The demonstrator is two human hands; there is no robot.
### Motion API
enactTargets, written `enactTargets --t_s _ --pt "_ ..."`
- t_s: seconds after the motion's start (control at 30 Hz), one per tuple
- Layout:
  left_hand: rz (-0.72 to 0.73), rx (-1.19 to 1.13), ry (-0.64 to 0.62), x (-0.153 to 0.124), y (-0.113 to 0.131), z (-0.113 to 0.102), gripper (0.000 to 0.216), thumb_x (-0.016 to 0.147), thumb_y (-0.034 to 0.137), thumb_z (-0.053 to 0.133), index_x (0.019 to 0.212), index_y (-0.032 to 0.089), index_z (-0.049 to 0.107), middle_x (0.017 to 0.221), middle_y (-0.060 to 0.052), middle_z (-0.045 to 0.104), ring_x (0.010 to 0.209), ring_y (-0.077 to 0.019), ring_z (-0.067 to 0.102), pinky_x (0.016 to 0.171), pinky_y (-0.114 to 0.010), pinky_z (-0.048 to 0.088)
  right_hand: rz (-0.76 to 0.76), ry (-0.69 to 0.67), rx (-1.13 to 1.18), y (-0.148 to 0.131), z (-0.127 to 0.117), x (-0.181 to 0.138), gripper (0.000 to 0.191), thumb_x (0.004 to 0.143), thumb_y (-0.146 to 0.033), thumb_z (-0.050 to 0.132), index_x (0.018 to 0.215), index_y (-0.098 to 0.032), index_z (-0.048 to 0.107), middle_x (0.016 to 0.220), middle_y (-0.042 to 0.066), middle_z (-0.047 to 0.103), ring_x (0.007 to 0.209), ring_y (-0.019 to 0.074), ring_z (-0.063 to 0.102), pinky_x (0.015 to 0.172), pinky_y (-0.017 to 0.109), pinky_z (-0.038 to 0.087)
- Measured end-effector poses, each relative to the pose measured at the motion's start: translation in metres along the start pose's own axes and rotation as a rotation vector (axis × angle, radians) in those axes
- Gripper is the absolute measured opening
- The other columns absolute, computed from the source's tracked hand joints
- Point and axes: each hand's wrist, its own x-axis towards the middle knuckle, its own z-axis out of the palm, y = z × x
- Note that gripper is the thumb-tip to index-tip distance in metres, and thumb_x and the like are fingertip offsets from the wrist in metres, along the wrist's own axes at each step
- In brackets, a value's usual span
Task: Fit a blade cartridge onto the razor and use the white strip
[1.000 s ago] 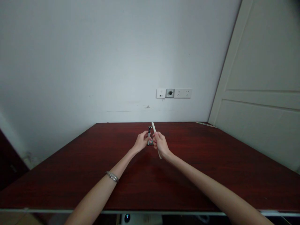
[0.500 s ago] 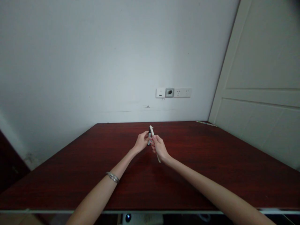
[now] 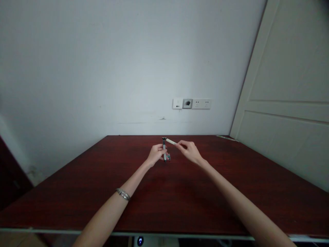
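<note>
My left hand [image 3: 155, 154] is closed round the grey and black handle of what looks like a safety razor [image 3: 164, 151], held upright over the table with its dark crosspiece head on top. In my right hand [image 3: 189, 150], pinched between thumb and fingers, is a slim white stick [image 3: 171, 141]. Its rounded left end is at the razor's head; whether they touch I cannot tell. A small multicoloured flat piece [image 3: 168, 157] shows just right of the razor handle, beside my left fingers, and I cannot tell whether they hold it too.
Both arms reach over a dark red wooden table [image 3: 164, 199]. Behind it, sockets [image 3: 191, 104] sit on the white wall. A pale panelled door [image 3: 285, 109] stands at the right. At the table's far right corner lies a thin flat strip [image 3: 227, 138].
My right hand has moved right and slightly up, away from my left. The white stick has swung from steep to nearly level, uncovering the razor's head and the small coloured piece.
</note>
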Motion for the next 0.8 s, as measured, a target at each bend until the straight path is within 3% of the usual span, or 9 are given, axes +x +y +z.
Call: enactTargets --t_s 0.13,0.33,0.5,0.8 --pt "-0.066 -0.072 -0.034 -0.004 0.004 0.001 0.017 0.071 0.019 0.056 0.086 0.012 0.054 0.062 -0.004 0.061 0.049 -0.0172 0.063 0.045 -0.025 0.049 0.008 -0.070 -0.138 0.008 -0.010 0.024 0.046 0.077 -0.056 0.046 0.068 -0.017 0.068 0.056 0.002 0.056 0.054 0.0121 0.043 0.051 0.024 0.025" --pt "-0.099 -0.131 -0.046 -0.007 0.008 0.002 0.016 0.069 0.020 0.057 0.083 0.012 0.054 0.061 -0.004 0.061 0.049 -0.0173 0.063 0.044 -0.025 0.049 -0.006 -0.194 -0.154 0.024 0.001 0.051 0.052 0.074 -0.062 0.045 0.062 -0.015 0.065 0.050 -0.001 0.049 0.050 0.0100 0.039 0.049 0.023 0.023" --pt "-0.116 -0.183 -0.049 -0.005 0.007 0.000 0.017 0.068 0.021 0.061 0.081 0.012 0.054 0.061 -0.004 0.061 0.049 -0.0160 0.062 0.047 -0.025 0.050 -0.013 -0.098 -0.117 0.040 0.006 0.062 0.054 0.077 -0.060 0.042 0.060 -0.013 0.063 0.050 -0.001 0.047 0.051 0.0104 0.038 0.049 0.023 0.024" --pt "-0.137 -0.222 -0.094 -0.002 0.004 0.000 0.017 0.069 0.020 0.061 0.082 0.011 0.055 0.061 -0.005 0.062 0.050 -0.0175 0.063 0.047 -0.027 0.051 0.014 -0.135 -0.140 0.044 0.005 0.066 0.054 0.074 -0.063 0.044 0.062 -0.014 0.064 0.050 -0.001 0.048 0.050 0.0097 0.037 0.048 0.022 0.023"
